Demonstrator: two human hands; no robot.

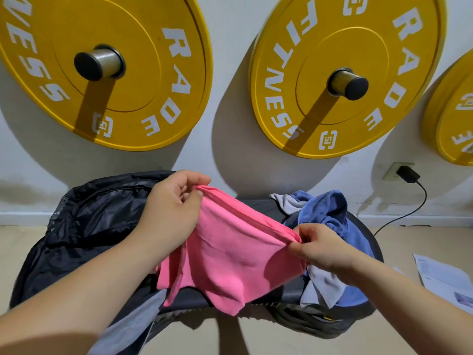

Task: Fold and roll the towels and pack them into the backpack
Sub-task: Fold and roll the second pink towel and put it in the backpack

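My left hand [170,208] pinches one top corner of the pink towel [230,252] between the thumb and curled fingers. My right hand [320,245] pinches the other corner in the same way, so the towel hangs stretched between them. The open black backpack [84,226] lies just beside it on the left, and the blue towel [330,208] and grey towel [320,285] lie crumpled on the right.

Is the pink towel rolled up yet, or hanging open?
Not rolled. The left hand and right hand pinch the top edge of the pink towel, which hangs loose between them. Whether it is doubled over, cannot tell.
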